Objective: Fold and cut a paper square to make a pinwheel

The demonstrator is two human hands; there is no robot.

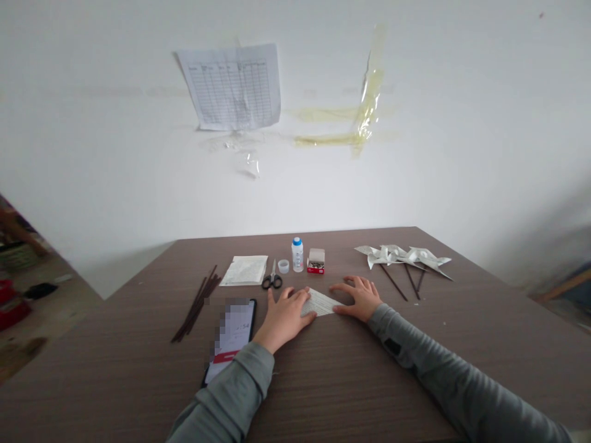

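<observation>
A sheet of printed paper (319, 303), folded into a triangle, lies on the table between my hands. My left hand (286, 314) rests on its left side, fingers spread. At the paper's right corner is the thumb of my right hand (360, 298); the other fingers are apart above the table. Just beyond stand a blue-capped bottle (298, 257), a small red box (316, 263) with metal bits in it, and a small clear cup (283, 266). Black-handled scissors (272, 280) lie beside a stack of printed paper (244, 271).
Paper pinwheels (406, 255) on brown sticks lie at the right back. Several dark brown sticks (196, 307) lie at the left. A phone (231, 338) is near my left forearm. A white wall (323, 191) with a taped sheet (233, 86) rises behind the table (346, 375).
</observation>
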